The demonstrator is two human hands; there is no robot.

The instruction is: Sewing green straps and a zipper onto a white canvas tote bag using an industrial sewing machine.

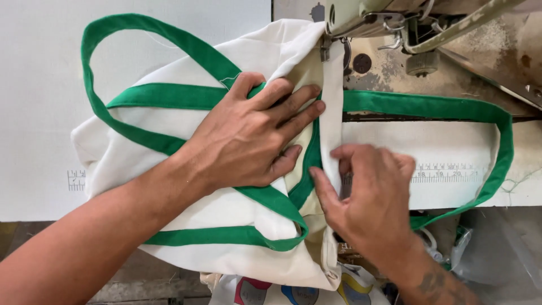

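Observation:
A white cloth bag [186,209] with green straps lies on the white table [34,113] under a sewing machine [395,22]. My left hand [248,135] presses flat on the bunched cloth, fingers spread toward the seam. My right hand [367,197] pinches a narrow white strip of the bag's edge [332,107] that runs up to the machine's presser foot [326,49]. One green handle [107,113] loops to the left, another green strap [451,107] loops out to the right.
A ruler scale [446,172] is marked on the table's front edge at right. The machine's worn metal bed [389,73] sits behind the strap. Printed cloth [293,293] and clear plastic bags [497,248] lie below the table edge.

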